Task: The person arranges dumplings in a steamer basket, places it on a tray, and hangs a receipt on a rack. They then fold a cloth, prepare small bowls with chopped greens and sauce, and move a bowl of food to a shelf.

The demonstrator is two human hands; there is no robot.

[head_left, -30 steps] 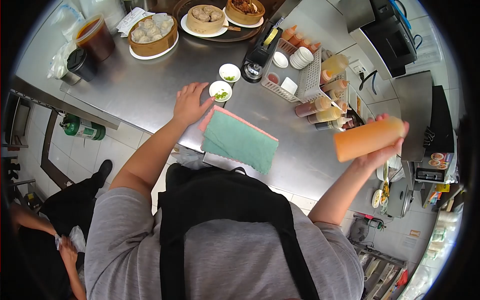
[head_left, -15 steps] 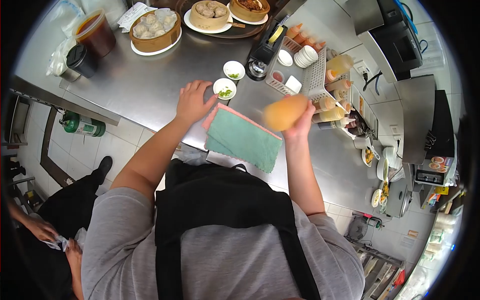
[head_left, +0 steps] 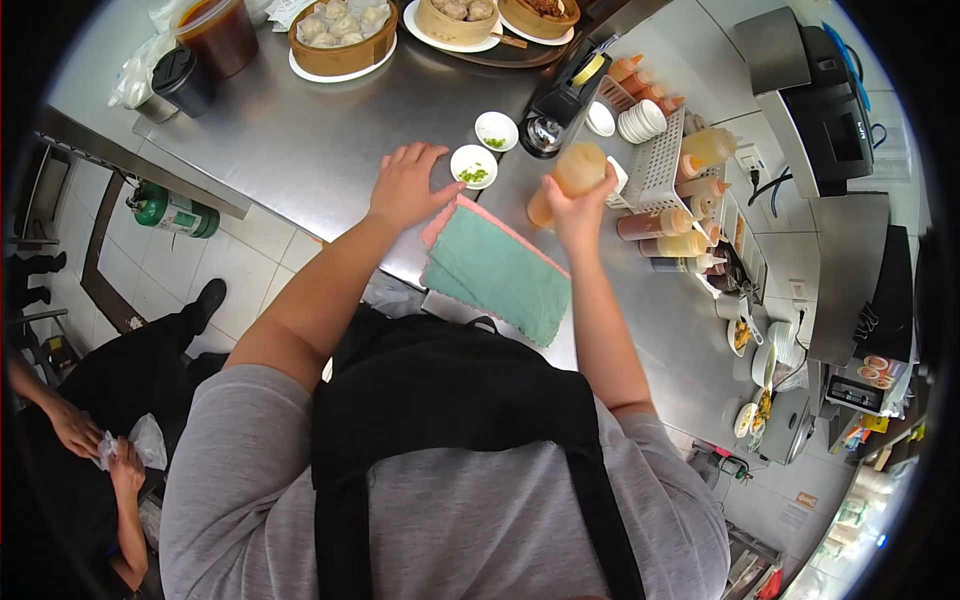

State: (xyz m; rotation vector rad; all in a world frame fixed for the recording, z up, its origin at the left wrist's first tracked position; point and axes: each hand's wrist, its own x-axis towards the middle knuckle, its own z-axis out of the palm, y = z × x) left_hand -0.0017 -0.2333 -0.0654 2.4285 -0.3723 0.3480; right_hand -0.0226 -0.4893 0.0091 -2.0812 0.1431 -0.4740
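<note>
My right hand [head_left: 582,212] is wrapped round a squeeze bottle [head_left: 580,168] of pale orange sauce, held tilted above the steel counter. Fingers stretched out, my left hand [head_left: 405,188] rests on the counter beside a small white bowl [head_left: 473,153] with chopped green onion in it. Touching that bowl's far side is a second white bowl [head_left: 496,122], also with green bits. Between my forearms lies a green cloth [head_left: 498,275] over a pink cloth [head_left: 466,206].
Bamboo steamers [head_left: 345,58] of dumplings and a tub of red-brown sauce [head_left: 215,38] stand at the back. At right, a white basket [head_left: 655,160] sits near several squeeze bottles [head_left: 672,245]. A co-worker's hands [head_left: 75,430] hold clear plastic at lower left.
My right hand has moved the bottle up and slightly left relative to the cloth, changing its tilt. My left hand stays beside the bowl. The whole view has shifted a little.
</note>
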